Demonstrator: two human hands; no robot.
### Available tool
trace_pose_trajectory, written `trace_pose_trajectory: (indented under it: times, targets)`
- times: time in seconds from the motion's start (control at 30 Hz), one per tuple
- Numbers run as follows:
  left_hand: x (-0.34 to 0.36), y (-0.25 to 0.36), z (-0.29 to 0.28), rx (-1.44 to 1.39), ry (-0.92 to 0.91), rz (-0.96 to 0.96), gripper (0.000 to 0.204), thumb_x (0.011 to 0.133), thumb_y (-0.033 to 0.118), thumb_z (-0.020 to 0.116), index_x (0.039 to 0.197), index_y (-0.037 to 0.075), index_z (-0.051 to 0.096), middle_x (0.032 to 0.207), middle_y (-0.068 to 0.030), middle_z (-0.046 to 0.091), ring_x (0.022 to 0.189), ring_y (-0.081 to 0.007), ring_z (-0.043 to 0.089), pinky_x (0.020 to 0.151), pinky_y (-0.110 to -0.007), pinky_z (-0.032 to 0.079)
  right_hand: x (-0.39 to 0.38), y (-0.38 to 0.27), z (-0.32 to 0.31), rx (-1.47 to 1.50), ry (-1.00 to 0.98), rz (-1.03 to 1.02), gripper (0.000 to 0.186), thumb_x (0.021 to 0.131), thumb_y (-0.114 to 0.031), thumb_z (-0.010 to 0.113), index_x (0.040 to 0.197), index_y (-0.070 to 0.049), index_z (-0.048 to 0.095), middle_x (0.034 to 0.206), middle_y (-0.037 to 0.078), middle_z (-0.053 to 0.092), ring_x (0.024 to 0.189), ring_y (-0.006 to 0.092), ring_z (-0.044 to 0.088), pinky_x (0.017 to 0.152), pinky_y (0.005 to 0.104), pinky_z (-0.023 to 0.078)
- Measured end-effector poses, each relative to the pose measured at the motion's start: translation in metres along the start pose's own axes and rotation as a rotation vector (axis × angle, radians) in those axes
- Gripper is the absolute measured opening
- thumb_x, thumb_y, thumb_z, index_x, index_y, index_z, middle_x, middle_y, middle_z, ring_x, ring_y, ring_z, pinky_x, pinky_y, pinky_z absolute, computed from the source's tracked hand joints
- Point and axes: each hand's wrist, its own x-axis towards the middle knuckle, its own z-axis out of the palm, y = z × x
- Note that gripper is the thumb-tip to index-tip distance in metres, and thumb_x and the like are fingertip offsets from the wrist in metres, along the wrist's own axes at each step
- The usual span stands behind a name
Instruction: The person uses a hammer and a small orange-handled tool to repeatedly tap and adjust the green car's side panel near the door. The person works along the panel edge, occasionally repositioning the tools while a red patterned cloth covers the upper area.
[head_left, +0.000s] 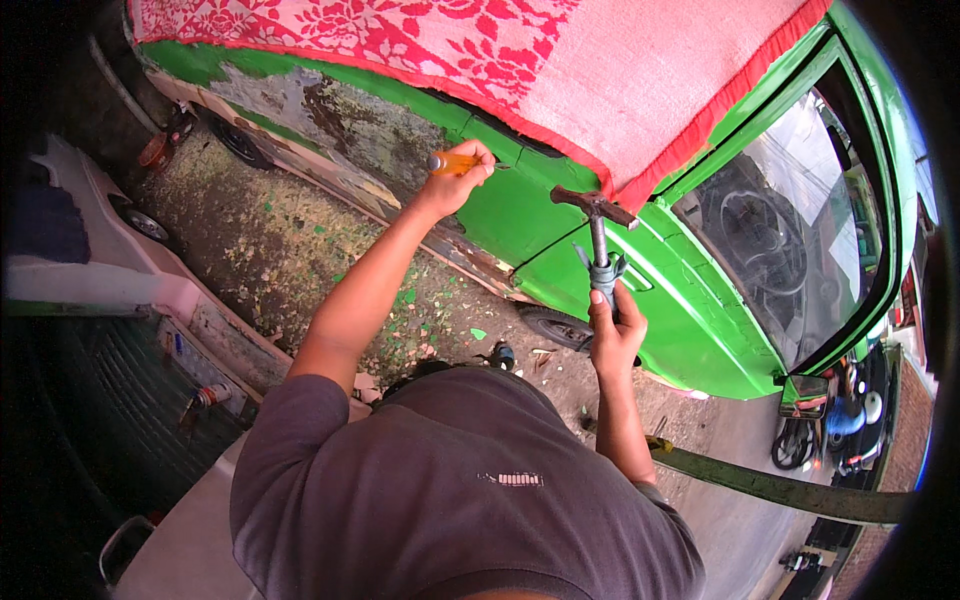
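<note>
My left hand [458,188] is closed round an orange-handled screwdriver [452,163], its short visible metal end pointing at the green side of a van [487,200]. Whether that end touches the panel I cannot tell. My right hand [616,338] grips a hammer [599,240] by its handle, which has grey wrapping with loose ends. The rusty brown hammer head is raised in front of the van's door, to the right of the screwdriver. Left of my left hand the paint is gone from a wide patch [350,125], leaving grey and brown rough metal.
A red and pink floral cloth [440,50] covers the van's upper part. Green and pale paint flakes [330,235] litter the ground. A light-coloured car [90,220] stands at left, and a metal bar [780,487] crosses at right. Motorbikes [795,440] are farther right.
</note>
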Motion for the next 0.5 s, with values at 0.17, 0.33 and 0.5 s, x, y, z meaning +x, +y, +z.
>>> trace_pose_trajectory:
  times: [0.17,0.33,0.5]
  targets:
    - [-0.005,0.0,0.0,-0.061,0.018,-0.012,0.008,0.091,0.012,0.057,0.088,0.007,0.051,0.086,0.0004,0.055,0.074,-0.0081,0.051,0.068,-0.026,0.044,-0.006,0.002,0.006,0.026,0.006,0.046,0.032,0.089,-0.014,0.072,0.113,0.006,0.066,0.079,0.007,0.064,0.074,0.0117,0.057,0.069,0.0285,0.048]
    - [-0.005,0.0,0.0,-0.09,-0.012,-0.01,0.009,0.091,0.012,0.056,0.088,0.008,0.05,0.088,-0.001,0.054,0.075,-0.0079,0.048,0.068,-0.025,0.042,-0.011,0.003,0.009,-0.01,0.023,0.044,0.033,0.088,-0.015,0.073,0.112,0.006,0.066,0.08,0.007,0.064,0.075,0.0122,0.058,0.07,0.0288,0.048]
    - [-0.004,0.0,0.005,-0.045,-0.054,0.044,0.01,0.091,0.014,0.057,0.088,0.007,0.05,0.087,-0.0006,0.053,0.075,-0.0079,0.048,0.07,-0.026,0.042,-0.016,0.003,0.008,-0.028,0.054,0.03,0.034,0.087,-0.016,0.074,0.111,0.006,0.066,0.081,0.008,0.065,0.075,0.0143,0.058,0.071,0.0301,0.049]
